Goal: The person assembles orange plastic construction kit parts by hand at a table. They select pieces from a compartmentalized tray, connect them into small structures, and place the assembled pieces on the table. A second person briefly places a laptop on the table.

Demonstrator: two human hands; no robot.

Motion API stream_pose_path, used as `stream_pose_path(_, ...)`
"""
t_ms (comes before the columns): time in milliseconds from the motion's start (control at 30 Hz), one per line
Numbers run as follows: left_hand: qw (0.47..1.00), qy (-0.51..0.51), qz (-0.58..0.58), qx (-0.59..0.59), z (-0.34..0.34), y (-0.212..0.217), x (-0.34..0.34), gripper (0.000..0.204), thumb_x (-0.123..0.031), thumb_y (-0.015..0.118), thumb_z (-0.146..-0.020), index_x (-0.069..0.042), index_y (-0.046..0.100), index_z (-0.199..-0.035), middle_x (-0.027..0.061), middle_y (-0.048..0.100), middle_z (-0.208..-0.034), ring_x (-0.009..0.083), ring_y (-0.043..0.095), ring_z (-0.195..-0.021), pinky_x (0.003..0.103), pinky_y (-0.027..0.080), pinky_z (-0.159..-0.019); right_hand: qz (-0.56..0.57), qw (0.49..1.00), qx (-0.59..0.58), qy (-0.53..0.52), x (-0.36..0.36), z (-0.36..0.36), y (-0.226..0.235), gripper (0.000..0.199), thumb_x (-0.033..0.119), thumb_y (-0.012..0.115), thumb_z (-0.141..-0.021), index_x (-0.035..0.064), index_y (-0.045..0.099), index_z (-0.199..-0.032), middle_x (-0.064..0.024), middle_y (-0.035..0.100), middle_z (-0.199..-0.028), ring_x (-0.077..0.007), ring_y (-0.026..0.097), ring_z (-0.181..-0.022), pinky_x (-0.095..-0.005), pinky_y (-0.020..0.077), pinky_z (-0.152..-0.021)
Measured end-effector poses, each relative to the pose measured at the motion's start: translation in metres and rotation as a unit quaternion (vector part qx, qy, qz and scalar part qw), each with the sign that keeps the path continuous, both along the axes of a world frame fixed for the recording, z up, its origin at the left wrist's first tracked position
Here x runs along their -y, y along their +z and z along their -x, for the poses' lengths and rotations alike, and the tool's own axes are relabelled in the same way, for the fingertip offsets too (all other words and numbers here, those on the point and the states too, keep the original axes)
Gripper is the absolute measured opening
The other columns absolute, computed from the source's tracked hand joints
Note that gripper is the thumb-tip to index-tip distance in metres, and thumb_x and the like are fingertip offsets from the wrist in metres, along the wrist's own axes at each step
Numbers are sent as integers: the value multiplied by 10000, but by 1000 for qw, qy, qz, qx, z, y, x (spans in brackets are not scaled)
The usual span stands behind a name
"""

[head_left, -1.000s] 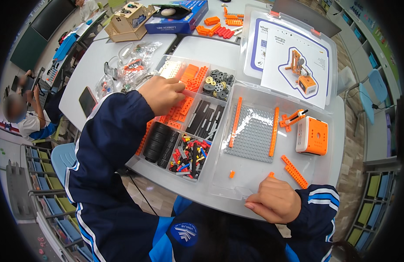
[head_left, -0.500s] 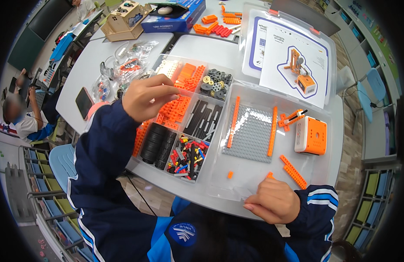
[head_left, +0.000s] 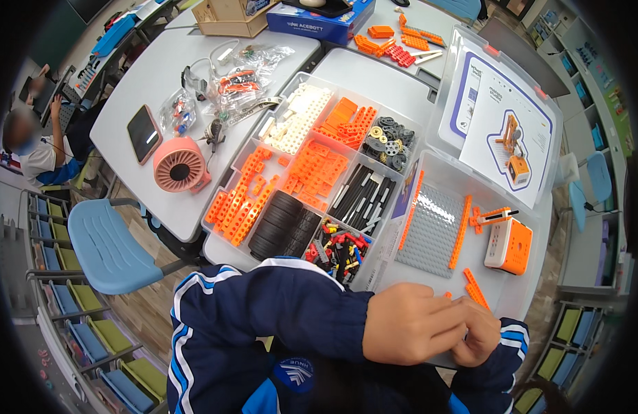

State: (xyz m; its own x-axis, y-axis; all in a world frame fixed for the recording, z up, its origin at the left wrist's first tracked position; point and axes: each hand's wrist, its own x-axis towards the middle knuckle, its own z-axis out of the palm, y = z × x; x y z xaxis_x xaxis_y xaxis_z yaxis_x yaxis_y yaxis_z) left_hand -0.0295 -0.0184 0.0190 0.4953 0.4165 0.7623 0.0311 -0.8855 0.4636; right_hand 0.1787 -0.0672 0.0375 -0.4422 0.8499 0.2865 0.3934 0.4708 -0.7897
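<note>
My left hand (head_left: 412, 326) and my right hand (head_left: 479, 332) meet at the near edge of the clear plastic tray, fingers bent and pressed together. Whatever sits between the fingertips, if anything, is hidden. Just beyond them a small orange piece (head_left: 448, 295) shows, and an orange beam (head_left: 476, 288) lies to its right. Farther in stands a grey studded baseplate (head_left: 433, 228), with orange beams (head_left: 461, 231) along its two long sides. An orange-and-white block (head_left: 509, 245) sits at the right, beside an orange assembly (head_left: 489, 217) with a black pin.
Left of the tray is a sorting box (head_left: 282, 155) of orange bricks, black tyres (head_left: 281, 224), grey gears and small pins. A pink fan (head_left: 179, 165), a phone (head_left: 145, 134) and bagged parts lie farther left. Instruction sheets (head_left: 502, 138) rest in the open lid.
My left hand has come from above the sorting box, across to the right and nearer, to meet my right hand. The view has shifted, showing the pink fan and more of the left table.
</note>
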Motion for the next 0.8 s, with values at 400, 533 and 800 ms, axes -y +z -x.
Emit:
stream_pose_path(400,939,280,95,-174,107,16,-65,535,84,670,-716,-116,741,-1208,73,698,-1011,258,672,-737,335,528,-621,53,996,-58,37,-6,-6,2,245,-19,787,-769,-33,692,-994,-143,713,-804,-275,688,-687,-374,571,-696)
stream_pose_path(533,867,324,113,-361,129,-9,-98,632,149,583,-686,-117,731,-1240,127,624,-1113,313,641,-927,386,514,-800,61,996,-48,47,-6,-7,2,239,-18,791,-770,-27,693,-988,-143,708,-789,-273,678,-669,-385,582,-709)
stream_pose_path(800,907,264,114,-307,149,-23,-99,527,156,573,-667,-113,794,-1063,93,592,-1120,283,566,-952,395,454,-832,55,996,-41,57,-8,-6,2,271,-17,804,-751,-26,698,-1001,-132,694,-766,-272,670,-657,-378,572,-692)
